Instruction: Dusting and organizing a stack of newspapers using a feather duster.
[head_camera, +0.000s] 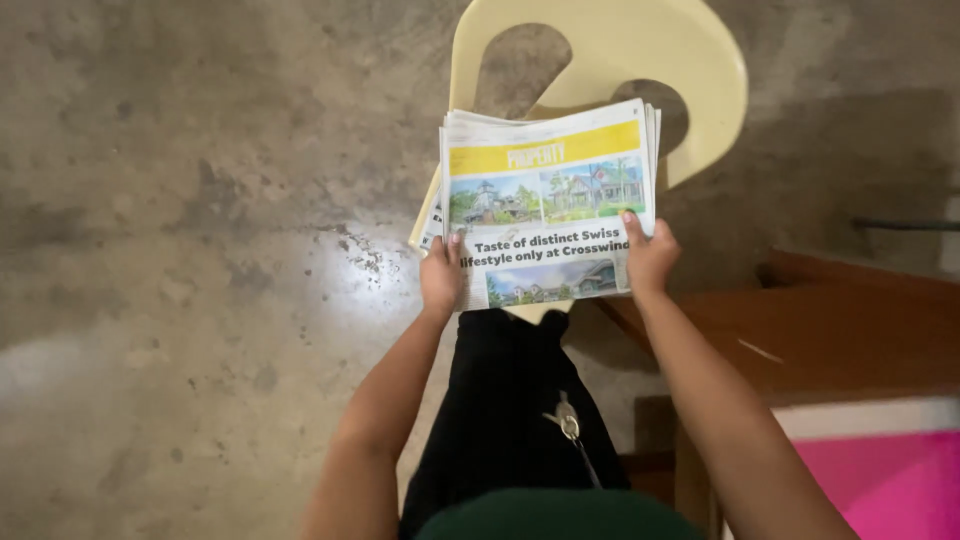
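A folded stack of newspapers (548, 195) lies on the seat of a pale yellow plastic chair (700, 80), covering most of the seat and reaching its front edge. The top sheet faces up — a yellow band across its head, colour pictures of houses beneath, then a bold black headline and one more picture of a building. More folded sheets poke out from under it along the far edge and at the left side, where one corner hangs past the seat's edge.

The left hand (441, 275) grips the stack at its near left corner, thumb on top of the page and fingers tucked under. The right hand (650, 258) holds the near right corner the same way, its thumb pressed onto the edge of the house pictures. Both hands are closed on the paper, arms stretched forward from the body.

The chair back, with its two curved cut-outs, stands on the far side of the stack. Below the arms show the person's black trousers (500, 400) with a small metal clip (568, 422) hanging at the waist. To the right stands a brown wooden table (850, 330) — a bright pink sheet (890, 480) lies near its closest corner. All of it rests on a mottled grey concrete floor (200, 250).
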